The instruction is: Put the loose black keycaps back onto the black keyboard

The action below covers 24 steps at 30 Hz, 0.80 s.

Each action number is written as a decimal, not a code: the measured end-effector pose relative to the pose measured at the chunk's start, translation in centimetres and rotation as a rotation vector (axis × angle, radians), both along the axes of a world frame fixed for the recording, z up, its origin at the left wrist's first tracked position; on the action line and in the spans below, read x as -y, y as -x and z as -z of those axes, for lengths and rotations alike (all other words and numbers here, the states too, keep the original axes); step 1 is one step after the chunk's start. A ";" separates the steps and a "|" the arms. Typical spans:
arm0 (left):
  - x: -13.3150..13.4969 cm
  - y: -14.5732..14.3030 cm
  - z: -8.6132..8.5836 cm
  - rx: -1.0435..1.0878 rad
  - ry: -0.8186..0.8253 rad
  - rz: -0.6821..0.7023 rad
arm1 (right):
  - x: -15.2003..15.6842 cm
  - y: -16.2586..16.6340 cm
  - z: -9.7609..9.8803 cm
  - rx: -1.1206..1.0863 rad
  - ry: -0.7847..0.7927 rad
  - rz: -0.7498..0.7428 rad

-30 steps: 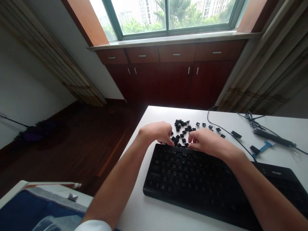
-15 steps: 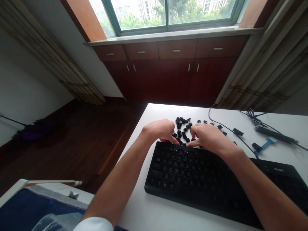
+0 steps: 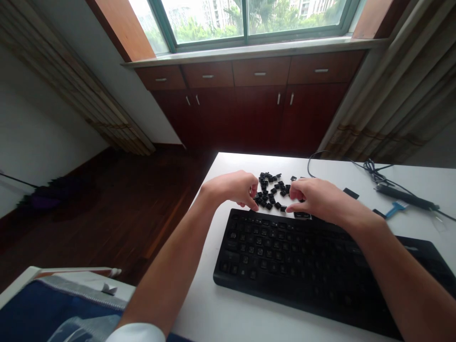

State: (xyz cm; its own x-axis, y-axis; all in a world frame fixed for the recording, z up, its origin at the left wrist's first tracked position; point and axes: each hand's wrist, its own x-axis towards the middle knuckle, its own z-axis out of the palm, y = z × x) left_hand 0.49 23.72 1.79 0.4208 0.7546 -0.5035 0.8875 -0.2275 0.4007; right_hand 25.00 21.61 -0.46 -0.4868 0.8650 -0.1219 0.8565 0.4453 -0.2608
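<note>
A black keyboard (image 3: 278,251) lies on the white table with many of its keycaps off, baring the key sockets. Beyond its back edge is a loose heap of small black keycaps (image 3: 272,194). My left hand (image 3: 237,189) is at the heap's left side, thumb down by the table and fingers bent, with a gap between them. On the right side is my right hand (image 3: 311,199), its thumb stretched toward the heap and fingers curled apart from it. Neither hand shows a keycap in its grasp. My right forearm covers part of the keyboard.
A blue brush (image 3: 395,209), a dark slim tool (image 3: 406,197) and a coiled black cable (image 3: 374,171) lie at the table's right. A larger black keycap (image 3: 351,193) sits near them. At lower left stands a chair with dark blue cloth (image 3: 39,308). Red-brown cabinets (image 3: 256,114) line the window wall.
My hands have moved apart, the left one leftward and the right one rightward. More of the keycap heap shows between them, and some caps near the keyboard's edge have shifted.
</note>
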 end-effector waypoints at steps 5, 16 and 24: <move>-0.3 -0.1 1.1 0.004 0.041 0.004 | 0.1 -0.2 0.6 -0.056 0.056 -0.043; -1.0 1.9 0.9 -0.059 -0.023 0.004 | -0.2 -0.3 0.7 -0.045 0.060 -0.028; -0.8 2.1 0.4 -0.124 -0.087 0.009 | 0.0 0.1 1.0 -0.063 0.084 -0.050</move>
